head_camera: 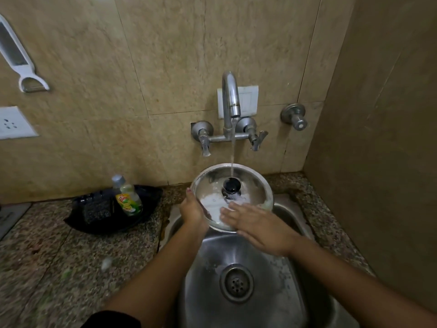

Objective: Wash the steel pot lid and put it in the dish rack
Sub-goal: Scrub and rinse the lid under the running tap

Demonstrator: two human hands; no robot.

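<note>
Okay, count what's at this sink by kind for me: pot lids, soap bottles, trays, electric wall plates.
pot lid: 1
soap bottle: 1
black tray: 1
electric wall plates: 2, the socket and the switch plate
Total: 5

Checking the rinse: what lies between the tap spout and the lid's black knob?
Only a stream of water, falling from the spout onto the knob; head view.

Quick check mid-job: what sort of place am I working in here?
Most likely a home kitchen, at the washing-up corner: a steel sink set in a speckled stone counter, a wall tap running onto the lid, and a soap bottle beside it.
</note>
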